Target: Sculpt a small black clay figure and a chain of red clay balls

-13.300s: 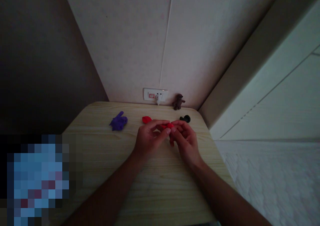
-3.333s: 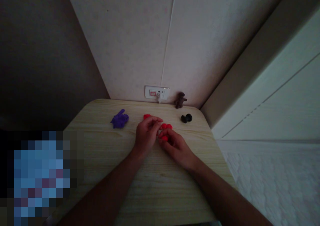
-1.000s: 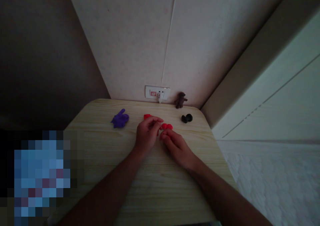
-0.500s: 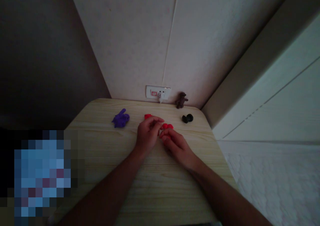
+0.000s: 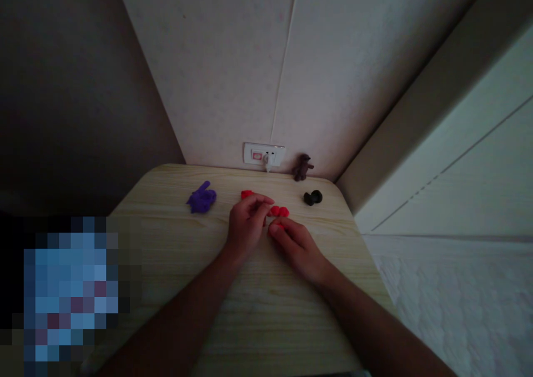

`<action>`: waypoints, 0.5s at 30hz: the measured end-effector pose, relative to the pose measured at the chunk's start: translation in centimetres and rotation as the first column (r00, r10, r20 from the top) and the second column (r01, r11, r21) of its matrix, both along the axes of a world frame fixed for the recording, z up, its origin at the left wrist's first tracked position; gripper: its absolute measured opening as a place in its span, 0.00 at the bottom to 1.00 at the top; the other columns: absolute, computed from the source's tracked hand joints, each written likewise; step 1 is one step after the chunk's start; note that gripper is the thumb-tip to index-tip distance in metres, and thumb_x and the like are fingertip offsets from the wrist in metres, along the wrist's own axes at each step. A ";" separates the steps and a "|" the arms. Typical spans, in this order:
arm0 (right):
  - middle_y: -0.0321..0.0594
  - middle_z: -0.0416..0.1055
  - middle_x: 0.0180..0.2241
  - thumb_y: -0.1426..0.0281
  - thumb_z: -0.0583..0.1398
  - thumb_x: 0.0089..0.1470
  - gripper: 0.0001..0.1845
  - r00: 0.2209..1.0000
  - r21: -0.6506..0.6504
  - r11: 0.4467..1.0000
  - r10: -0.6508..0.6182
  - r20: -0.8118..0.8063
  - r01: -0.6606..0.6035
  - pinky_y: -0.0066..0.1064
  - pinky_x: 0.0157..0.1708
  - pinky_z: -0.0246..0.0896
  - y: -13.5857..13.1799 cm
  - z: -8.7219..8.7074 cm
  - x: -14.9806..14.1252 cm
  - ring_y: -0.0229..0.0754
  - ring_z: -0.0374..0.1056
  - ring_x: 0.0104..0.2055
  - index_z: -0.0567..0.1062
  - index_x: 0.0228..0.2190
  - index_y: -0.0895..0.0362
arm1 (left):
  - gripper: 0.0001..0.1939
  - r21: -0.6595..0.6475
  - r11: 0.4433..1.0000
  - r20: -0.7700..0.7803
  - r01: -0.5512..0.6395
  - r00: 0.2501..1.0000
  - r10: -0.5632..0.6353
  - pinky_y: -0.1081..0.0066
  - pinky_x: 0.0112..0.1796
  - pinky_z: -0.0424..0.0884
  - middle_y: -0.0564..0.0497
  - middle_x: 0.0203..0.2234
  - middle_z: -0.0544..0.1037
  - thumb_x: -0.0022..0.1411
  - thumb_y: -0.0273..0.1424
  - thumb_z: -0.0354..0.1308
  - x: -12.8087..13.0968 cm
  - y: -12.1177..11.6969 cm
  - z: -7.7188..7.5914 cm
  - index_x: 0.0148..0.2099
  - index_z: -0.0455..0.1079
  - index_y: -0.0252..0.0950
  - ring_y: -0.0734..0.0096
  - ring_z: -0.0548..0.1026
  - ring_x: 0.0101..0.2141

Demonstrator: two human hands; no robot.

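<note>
My right hand (image 5: 297, 246) is closed, thumb and fingers pinched on a small piece of red clay (image 5: 282, 226) that shows only in part. Close by on the left, my left hand (image 5: 246, 224) has its fingers curled together toward the thumb; whatever lies between them is hidden. Just beyond the fingertips, two rounded red clay lumps (image 5: 279, 211) sit side by side on the wooden tabletop (image 5: 250, 321). Another red clay piece (image 5: 246, 194) shows behind my left hand, which covers part of it.
Purple clay (image 5: 202, 199) lies on the left of the tabletop. At the back right stand a brown clay figure (image 5: 302, 167) and a black clay piece (image 5: 313, 197). A wall socket (image 5: 264, 154) with a plug is behind the table; a white cabinet (image 5: 458, 171) rises on the right.
My right hand has drawn slightly to the right, widening the gap between the hands. Less of the red clay in its fingers shows. My left hand has hardly moved.
</note>
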State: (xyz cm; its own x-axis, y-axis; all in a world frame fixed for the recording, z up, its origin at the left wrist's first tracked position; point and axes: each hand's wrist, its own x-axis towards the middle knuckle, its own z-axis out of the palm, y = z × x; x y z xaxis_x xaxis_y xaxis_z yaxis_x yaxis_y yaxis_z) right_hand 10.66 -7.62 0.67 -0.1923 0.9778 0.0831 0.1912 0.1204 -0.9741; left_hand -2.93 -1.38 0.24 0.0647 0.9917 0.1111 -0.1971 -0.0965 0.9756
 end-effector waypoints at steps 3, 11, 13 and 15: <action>0.32 0.59 0.23 0.53 0.53 0.71 0.25 0.999 -0.052 0.999 0.008 -0.048 -0.010 0.32 0.28 0.49 -0.1 -0.2 0.1 0.37 0.54 0.26 0.67 0.26 0.54 | 0.05 0.021 1.000 -0.021 -0.004 1.000 0.005 0.74 0.21 0.61 0.55 0.19 0.73 0.55 0.32 0.62 0.0 0.0 0.0 0.32 0.77 0.36 0.76 0.66 0.18; 0.32 0.60 0.25 0.56 0.54 0.70 0.18 0.998 0.009 0.999 -0.031 -0.049 0.032 0.31 0.29 0.52 -0.1 -0.6 0.2 0.38 0.55 0.28 0.69 0.31 0.53 | 0.05 0.025 1.000 -0.011 0.005 1.000 -0.004 0.74 0.21 0.61 0.56 0.19 0.73 0.55 0.31 0.61 0.0 0.1 -0.3 0.33 0.77 0.35 0.77 0.67 0.19; 0.32 0.60 0.26 0.57 0.54 0.71 0.16 0.998 0.020 0.999 -0.024 -0.062 0.026 0.31 0.31 0.54 -0.1 -0.6 0.1 0.39 0.57 0.29 0.70 0.34 0.53 | 0.05 0.013 1.000 -0.008 0.005 1.000 -0.005 0.74 0.21 0.61 0.56 0.19 0.73 0.55 0.31 0.61 0.0 0.1 -0.4 0.33 0.77 0.36 0.76 0.67 0.19; 0.33 0.61 0.26 0.57 0.54 0.71 0.16 0.997 0.025 0.999 -0.018 -0.070 0.020 0.32 0.33 0.57 -0.1 -0.4 0.0 0.40 0.60 0.32 0.72 0.36 0.53 | 0.05 0.014 1.000 -0.008 0.005 1.000 -0.005 0.74 0.22 0.63 0.56 0.20 0.74 0.56 0.31 0.61 0.0 0.1 -0.4 0.33 0.77 0.36 0.76 0.68 0.19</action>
State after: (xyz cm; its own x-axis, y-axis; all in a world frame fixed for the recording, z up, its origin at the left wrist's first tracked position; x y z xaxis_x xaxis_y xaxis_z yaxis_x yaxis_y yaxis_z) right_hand 10.69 -7.72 0.26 -0.1663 0.9786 0.1211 0.1255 0.1428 -0.9818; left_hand -2.96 -1.26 -0.20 0.0709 0.9897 0.1243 -0.1897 -0.1090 0.9758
